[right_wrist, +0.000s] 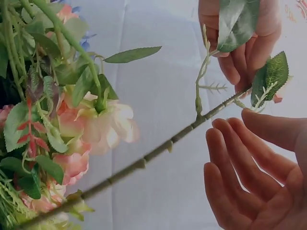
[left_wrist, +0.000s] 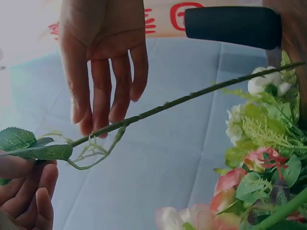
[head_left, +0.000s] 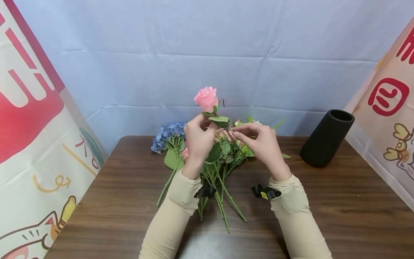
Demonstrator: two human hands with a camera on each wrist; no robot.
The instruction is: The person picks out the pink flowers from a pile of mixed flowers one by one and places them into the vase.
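Observation:
My left hand [head_left: 201, 138] pinches a pink rose [head_left: 206, 99] by its stem just below the bloom, holding it up over the other flowers. In the left wrist view the rose's long green stem [left_wrist: 168, 105] slants up to the right, with leaves and a thin side sprig [left_wrist: 108, 152] near the hand. My right hand [head_left: 258, 142] is beside the upper stem, fingers loosely extended and fingertips right at it. In the right wrist view its thumb [right_wrist: 268, 127] stands apart from the fingers, close to the side sprigs.
Beneath the hands a pile of flowers lies on the brown wooden table [head_left: 123, 201], with blue hydrangea [head_left: 168, 136] at left, pink blooms [right_wrist: 72, 165] and green stems [head_left: 226, 189] pointing toward me. A black vase [head_left: 323, 140] stands at the right. Pale blue cloth [head_left: 207, 46] hangs behind.

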